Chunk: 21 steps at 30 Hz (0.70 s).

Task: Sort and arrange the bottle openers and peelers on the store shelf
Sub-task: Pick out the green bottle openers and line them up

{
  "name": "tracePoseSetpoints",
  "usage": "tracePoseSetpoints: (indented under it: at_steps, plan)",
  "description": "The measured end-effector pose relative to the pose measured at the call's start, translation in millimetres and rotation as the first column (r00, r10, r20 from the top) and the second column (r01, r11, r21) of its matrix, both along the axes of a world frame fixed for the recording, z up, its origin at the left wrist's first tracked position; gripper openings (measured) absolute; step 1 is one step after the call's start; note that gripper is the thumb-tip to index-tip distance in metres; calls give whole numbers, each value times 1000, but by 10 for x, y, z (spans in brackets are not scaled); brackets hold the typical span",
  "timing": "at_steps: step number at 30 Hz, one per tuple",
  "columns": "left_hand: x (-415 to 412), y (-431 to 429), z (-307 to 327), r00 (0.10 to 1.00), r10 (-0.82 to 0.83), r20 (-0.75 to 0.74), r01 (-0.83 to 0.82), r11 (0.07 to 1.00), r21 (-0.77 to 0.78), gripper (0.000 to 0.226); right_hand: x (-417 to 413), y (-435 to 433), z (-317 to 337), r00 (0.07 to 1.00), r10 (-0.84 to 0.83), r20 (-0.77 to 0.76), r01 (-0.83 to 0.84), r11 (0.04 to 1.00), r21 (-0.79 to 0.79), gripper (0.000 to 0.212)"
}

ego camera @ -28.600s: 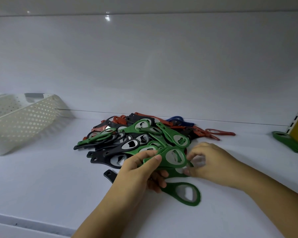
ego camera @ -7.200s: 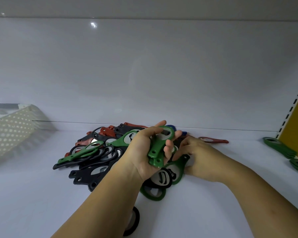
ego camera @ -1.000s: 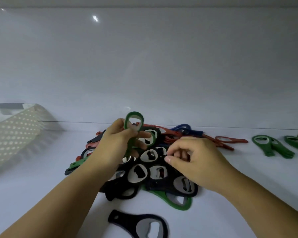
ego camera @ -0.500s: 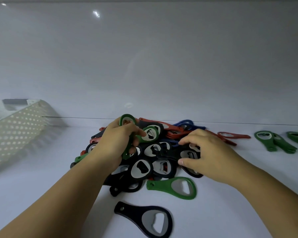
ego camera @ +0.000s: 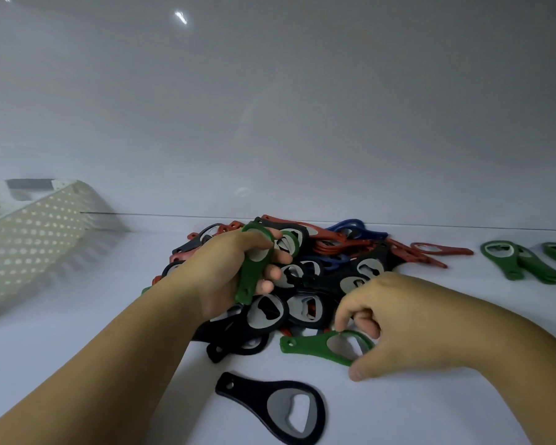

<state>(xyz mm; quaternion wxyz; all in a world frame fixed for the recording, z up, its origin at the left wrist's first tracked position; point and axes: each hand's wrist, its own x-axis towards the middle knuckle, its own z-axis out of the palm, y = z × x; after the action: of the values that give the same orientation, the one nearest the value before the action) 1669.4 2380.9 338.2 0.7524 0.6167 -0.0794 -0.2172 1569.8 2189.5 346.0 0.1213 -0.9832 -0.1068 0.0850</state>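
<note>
The left hand (ego camera: 225, 271) is gripping a green opener (ego camera: 252, 268) over the pile (ego camera: 302, 284) while the right hand (ego camera: 398, 326) is pinching a second opener (ego camera: 321, 346) on the shelf (ego camera: 109, 332) beside it, risking a slip off its thin ring
</note>
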Motion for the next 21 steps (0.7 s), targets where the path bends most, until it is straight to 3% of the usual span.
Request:
tracePoseSetpoints:
  at_steps: [3, 7, 11, 14, 17, 18, 20, 21]
  plan:
    - [-23, -5, 10, 1000, -29, -8, 29, 999, -20, 21, 19, -34, -12, 992, 28, 122, -39, 995, 87, 10]
    - [-44, 4, 43, 998, -62, -24, 61, 998, -33, 24, 76, -72, -14, 925, -36, 379, -70, 962, 262, 20]
    - [-82, -11, 32, 979, -195, 58, 187, 974, 126, 25, 85, -15, -76, 925, 24, 379, -172, 916, 362, 16]
    - [-118, -5, -15, 902, -406, 148, 368, 901, 230, 22, 87, 100, -132, 903, 0, 429, -224, 853, 471, 14]
    - [-192, -1, 6, 734, -665, 140, 619, 739, 265, 8, 90, 208, -197, 877, -126, 463, -225, 745, 628, 20]
    - [-205, 0, 12, 700, -703, 125, 665, 705, 247, 13, 94, 224, -211, 881, -178, 439, -211, 682, 700, 21]
    - [-205, -3, 17, 715, -685, 142, 651, 726, 220, 17, 122, 224, -234, 876, -289, 385, -170, 563, 809, 22]
    - [-199, -6, 29, 769, -620, 152, 596, 783, 180, 19, 141, 207, -241, 862, -343, 373, -147, 535, 832, 22]
